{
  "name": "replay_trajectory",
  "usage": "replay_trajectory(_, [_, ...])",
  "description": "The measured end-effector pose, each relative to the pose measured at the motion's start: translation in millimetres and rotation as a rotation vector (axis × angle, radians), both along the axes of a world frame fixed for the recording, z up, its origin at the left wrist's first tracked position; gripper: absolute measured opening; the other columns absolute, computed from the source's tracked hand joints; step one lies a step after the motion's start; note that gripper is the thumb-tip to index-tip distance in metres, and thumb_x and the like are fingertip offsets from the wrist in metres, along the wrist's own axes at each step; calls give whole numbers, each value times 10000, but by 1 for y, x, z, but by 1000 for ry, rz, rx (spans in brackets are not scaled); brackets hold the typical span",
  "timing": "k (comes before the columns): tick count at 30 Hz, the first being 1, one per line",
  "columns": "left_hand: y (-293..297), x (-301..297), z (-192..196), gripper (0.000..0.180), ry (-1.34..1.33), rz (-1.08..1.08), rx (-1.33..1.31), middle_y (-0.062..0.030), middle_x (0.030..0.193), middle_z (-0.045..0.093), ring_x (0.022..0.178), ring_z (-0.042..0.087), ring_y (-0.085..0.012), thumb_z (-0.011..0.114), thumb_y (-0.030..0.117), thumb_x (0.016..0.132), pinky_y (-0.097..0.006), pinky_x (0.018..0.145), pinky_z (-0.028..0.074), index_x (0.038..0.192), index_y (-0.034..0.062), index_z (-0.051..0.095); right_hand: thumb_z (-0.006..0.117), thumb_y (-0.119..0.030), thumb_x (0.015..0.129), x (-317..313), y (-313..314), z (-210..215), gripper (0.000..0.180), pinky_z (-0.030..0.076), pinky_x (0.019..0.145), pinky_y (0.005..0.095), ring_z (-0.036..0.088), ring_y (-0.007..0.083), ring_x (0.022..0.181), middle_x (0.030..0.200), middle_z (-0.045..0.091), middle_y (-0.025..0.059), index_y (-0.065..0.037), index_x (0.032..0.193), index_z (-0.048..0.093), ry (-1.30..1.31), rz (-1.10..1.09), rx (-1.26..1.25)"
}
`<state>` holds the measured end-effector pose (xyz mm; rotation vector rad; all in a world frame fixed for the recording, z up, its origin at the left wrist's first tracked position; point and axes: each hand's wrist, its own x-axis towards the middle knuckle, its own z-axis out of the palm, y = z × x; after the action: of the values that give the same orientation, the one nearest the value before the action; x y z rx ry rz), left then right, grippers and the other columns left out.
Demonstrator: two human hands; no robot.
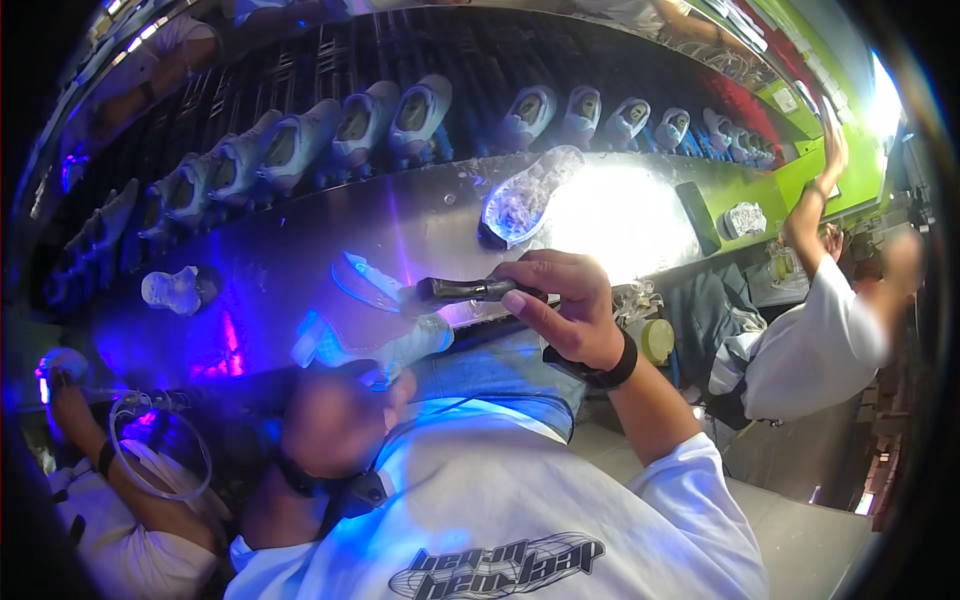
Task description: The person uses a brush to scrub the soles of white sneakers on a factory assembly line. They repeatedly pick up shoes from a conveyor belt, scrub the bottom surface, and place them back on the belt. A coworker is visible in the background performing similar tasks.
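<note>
Your right hand [560, 300] grips one dark-handled brush [465, 290] over one white shoe [375, 330] that your left hand [335, 420] clasps at the bench's [300, 240] near edge.

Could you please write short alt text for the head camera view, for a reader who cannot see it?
A person's right hand holds a dark-handled brush against a white shoe steadied by the blurred left hand, beside a metal workbench lit blue-violet. A row of white shoes lines a conveyor behind, and co-workers stand on both sides.
</note>
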<state>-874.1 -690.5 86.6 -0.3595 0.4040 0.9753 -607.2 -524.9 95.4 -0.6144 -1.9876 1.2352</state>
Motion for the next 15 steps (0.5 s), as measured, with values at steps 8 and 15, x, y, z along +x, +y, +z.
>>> replay_trajectory(8, [4,7,-5,569,-92,59,-5,-264,944,599,724,674,-358,443,433,1086,-354,556,573,1288,-99,471,753,-118,898,11,-9,-28,220,419,550,321,584,175,603,726,634,118,51,1038,763,-16,-74,-50])
replay_trajectory(15, [18,18,0,368,-39,6,-27,-288,954,644,737,721,-341,507,315,1058,-331,524,578,1060,-38,612,756,-109,890,16,-3,1,224,437,554,330,605,206,611,748,655,129,54,1044,760,66,-110,82])
